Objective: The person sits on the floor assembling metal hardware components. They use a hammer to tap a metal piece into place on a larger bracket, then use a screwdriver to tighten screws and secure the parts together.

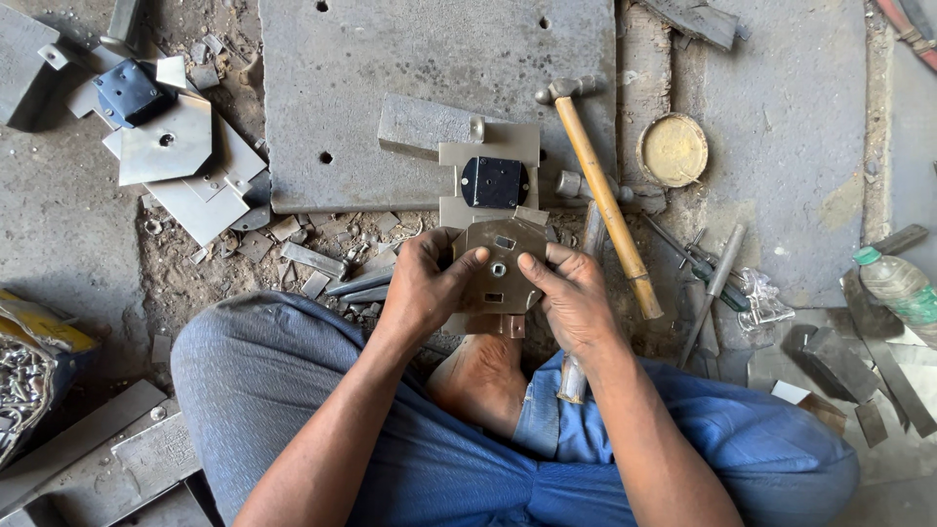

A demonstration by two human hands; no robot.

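Left hand point(425, 283) and right hand point(571, 293) both gripping a brass-coloured lock plate point(500, 268), held above the crossed legs, just off the near edge of the grey slab point(390, 59). Wooden-handled hammer point(605, 190) lying beside, right.

Even daylight, soft shadows, seemingly sharp.

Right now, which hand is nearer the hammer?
Right. The right hand grips the metal plate just beside the hammer handle's lower end; the left hand holds the plate's far side, farther off.
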